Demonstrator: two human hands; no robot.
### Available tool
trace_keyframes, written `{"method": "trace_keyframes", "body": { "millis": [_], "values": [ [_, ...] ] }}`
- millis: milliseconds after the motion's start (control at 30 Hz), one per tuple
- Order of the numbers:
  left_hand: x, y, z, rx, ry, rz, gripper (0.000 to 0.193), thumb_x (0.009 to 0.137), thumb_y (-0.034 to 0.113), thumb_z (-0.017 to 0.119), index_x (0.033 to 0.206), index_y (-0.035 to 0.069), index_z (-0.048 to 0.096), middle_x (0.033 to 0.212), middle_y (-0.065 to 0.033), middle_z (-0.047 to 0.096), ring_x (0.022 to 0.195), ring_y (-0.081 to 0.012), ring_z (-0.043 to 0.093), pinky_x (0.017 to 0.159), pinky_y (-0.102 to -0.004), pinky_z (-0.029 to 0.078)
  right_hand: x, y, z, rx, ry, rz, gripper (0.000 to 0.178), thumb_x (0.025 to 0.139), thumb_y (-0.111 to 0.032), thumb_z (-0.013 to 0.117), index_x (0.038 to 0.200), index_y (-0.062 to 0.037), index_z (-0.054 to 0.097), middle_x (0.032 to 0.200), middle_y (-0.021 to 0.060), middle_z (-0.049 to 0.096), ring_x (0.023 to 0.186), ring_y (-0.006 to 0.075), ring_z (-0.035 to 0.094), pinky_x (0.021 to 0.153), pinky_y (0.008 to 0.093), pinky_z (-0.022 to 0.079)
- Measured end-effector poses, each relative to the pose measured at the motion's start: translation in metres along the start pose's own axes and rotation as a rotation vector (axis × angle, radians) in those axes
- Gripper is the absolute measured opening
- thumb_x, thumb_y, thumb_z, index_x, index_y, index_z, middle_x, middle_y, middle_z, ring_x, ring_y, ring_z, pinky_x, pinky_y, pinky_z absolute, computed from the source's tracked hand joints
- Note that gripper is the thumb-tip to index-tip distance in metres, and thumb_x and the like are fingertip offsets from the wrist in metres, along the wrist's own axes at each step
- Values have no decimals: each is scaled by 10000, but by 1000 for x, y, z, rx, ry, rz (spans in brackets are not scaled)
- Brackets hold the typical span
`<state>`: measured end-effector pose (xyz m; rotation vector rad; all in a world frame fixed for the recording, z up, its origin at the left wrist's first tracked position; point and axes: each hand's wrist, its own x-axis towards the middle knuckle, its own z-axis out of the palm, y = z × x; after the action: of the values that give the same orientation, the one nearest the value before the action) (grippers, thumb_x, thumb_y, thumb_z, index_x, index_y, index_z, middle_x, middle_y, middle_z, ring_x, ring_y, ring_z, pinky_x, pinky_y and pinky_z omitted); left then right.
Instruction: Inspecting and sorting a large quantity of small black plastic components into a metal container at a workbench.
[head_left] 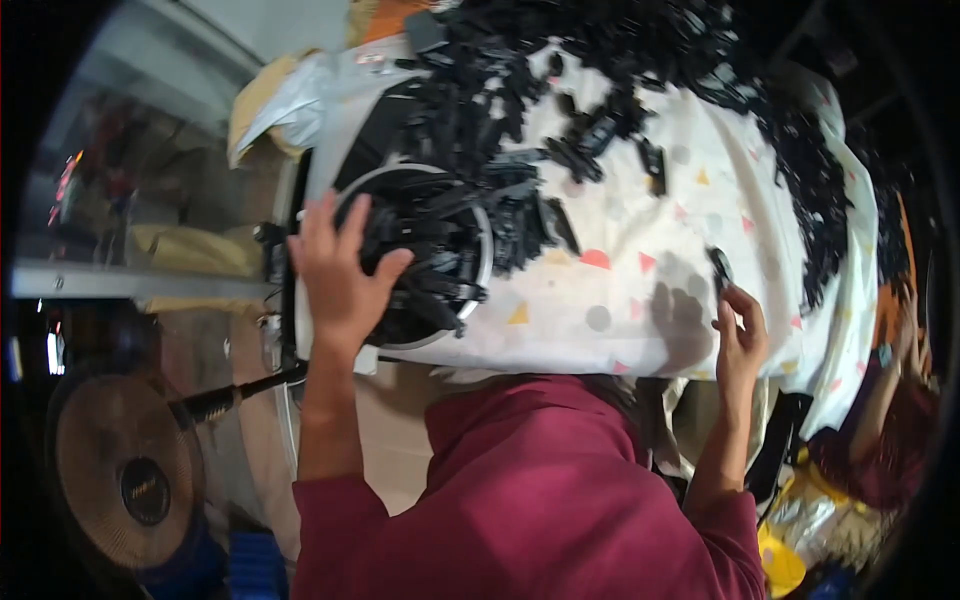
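My left hand (337, 285) is open, with fingers spread over the left side of a round container (487, 250) with a pale rim. Small black plastic parts (425, 240) fill that container and stick up above its edge. Whether the fingertips touch the rim I cannot tell. On the right, my right hand (742, 330) pinches a small, narrow black plastic piece (719, 266) between thumb and fingers, just above the patterned tablecloth (598, 345). The hand's shadow falls on the cloth beside it.
Heaps of similar black parts (640, 50) cover the far side and the right edge (822, 230). A few loose ones (652, 165) lie mid-table. A fan (125, 475) stands at lower left, near a blue crate (256, 565). Another person's arm (880, 405) shows at far right.
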<state>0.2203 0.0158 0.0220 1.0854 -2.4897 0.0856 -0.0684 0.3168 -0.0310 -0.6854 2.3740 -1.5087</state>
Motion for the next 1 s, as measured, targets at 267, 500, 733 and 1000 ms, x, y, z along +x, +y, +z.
{"method": "trace_keyframes", "body": {
  "millis": [267,500,733,1000],
  "values": [
    [48,122,34,-231,-133,607,96,679,112,590,728,95,672,825,-35,600,840,-220,555,675,-339,452,24,19,-17,-456,246,-93,274,808,-145,644,1056,-37,598,841,69,620,711,153,569,637,293,464],
    [91,148,72,-369,-571,668,77,759,105,618,823,71,594,829,-73,599,845,-219,578,699,-343,447,7,11,6,-675,73,-91,268,718,-157,665,950,-39,605,935,148,625,853,332,592,728,400,469],
    [73,178,56,-1342,-1192,-115,209,905,128,519,1066,5,574,806,-8,610,677,-64,565,597,-221,480,0,-36,18,178,-227,-142,341,773,55,613,1104,-27,602,923,63,551,792,124,558,631,226,486],
    [63,180,26,-1465,-1161,-132,282,923,173,519,1120,-21,572,800,-35,631,671,-86,596,568,-212,486,-4,-56,51,146,-222,-469,427,735,69,652,1114,-41,488,988,82,540,860,163,577,623,259,514]
  ]
}}
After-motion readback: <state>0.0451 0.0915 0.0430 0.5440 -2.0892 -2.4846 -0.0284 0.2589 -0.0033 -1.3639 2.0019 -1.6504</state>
